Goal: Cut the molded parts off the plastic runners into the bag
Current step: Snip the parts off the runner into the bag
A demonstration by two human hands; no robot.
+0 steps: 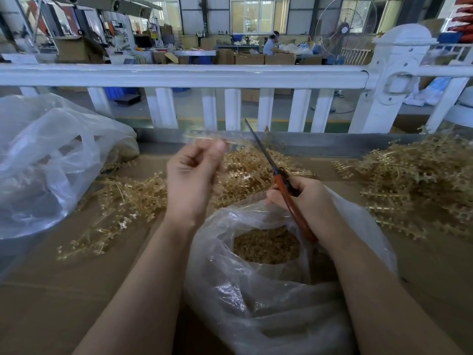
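Runner (204, 138), blurred and hard to make out, is pinched in the left hand (190, 172) above the piles (245, 172) on the cardboard. Right hand (304, 201) grips the scissors (279, 180), blades together, over the bag (256, 290) of cut parts (266, 248), whose lower edge is cut off. No writing is legible.

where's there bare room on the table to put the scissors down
Bare cardboard shows at near left, between the left forearm and the big clear bag, and at near right beside the open bag. It is crowded behind the hands: runner piles in the middle, at left and at far right.
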